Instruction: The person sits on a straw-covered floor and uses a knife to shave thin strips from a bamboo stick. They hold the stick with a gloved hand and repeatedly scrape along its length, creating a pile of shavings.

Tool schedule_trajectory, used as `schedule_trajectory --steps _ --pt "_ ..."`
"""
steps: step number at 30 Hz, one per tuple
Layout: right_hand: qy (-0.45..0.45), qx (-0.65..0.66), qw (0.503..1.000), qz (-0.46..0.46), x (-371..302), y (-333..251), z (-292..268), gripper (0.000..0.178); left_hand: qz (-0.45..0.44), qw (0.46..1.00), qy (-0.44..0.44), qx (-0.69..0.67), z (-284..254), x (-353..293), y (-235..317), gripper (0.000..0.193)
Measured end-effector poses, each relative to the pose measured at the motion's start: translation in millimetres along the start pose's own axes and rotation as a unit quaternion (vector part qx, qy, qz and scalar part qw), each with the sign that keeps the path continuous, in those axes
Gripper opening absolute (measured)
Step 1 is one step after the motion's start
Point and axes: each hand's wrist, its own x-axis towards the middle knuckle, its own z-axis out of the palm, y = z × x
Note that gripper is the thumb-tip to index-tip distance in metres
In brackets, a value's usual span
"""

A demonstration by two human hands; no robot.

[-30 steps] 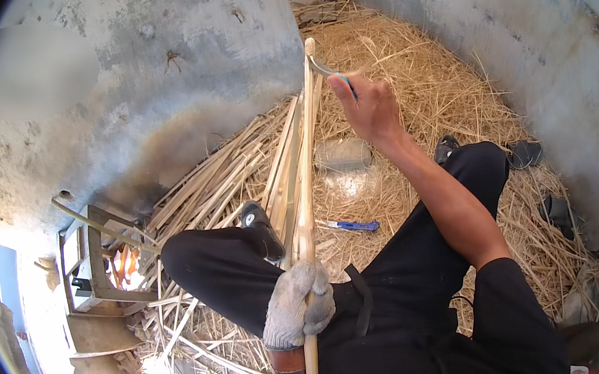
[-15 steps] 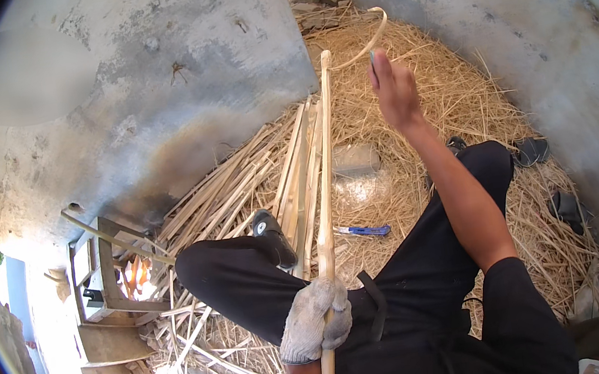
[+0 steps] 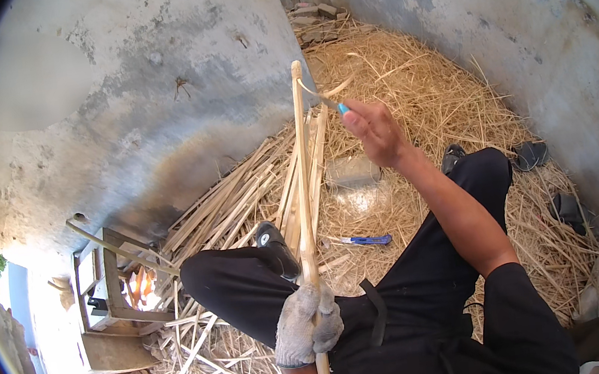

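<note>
My left hand (image 3: 307,325), in a grey-white knitted glove, is closed round the lower part of a long pale wooden stick (image 3: 305,179). The stick stands almost upright in the picture, its far end pointing at the wall. Beside that far end, my bare right hand (image 3: 377,133) grips a knife (image 3: 343,108); a light-blue bit of handle shows at the fingers and a thin grey blade reaches toward the stick. A curled pale shaving (image 3: 339,89) lies by the blade. Whether the blade's edge touches the stick is hard to make out.
Long split strips (image 3: 239,187) lie piled left of the stick. Straw-like shavings (image 3: 408,89) cover the floor. A blue utility knife (image 3: 368,240) rests between my legs. A wooden frame box (image 3: 104,281) stands at the left. Bare concrete walls (image 3: 168,53) meet ahead, with bricks (image 3: 314,12) in the corner.
My right hand has come lower and to the left, nearer the stick. The stick's far end has swung left. The long curled strip that arched up near the hand now shows lower.
</note>
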Motion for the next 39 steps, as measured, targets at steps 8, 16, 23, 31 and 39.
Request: schedule_trajectory --steps 8,16,23,31,39 --pt "-0.077 -0.161 0.980 -0.085 10 -18 0 0.038 0.004 1.000 -0.004 -0.007 2 -3 4 0.040" --pt "-0.125 -0.182 0.972 0.084 -16 -7 -3 0.040 0.005 1.000 0.020 -0.009 1 6 6 0.040" --pt "-0.063 -0.210 0.970 -0.106 7 -19 -12 0.034 0.023 0.999 -0.012 -0.020 1 2 13 0.039" --pt "-0.071 -0.276 0.952 -0.108 31 1 -15 0.027 -0.043 0.999 -0.001 0.030 9 7 4 0.037" --pt "0.056 -0.331 0.940 0.066 57 46 -83 0.028 -0.088 0.993 0.015 0.077 20 7 0 0.040"
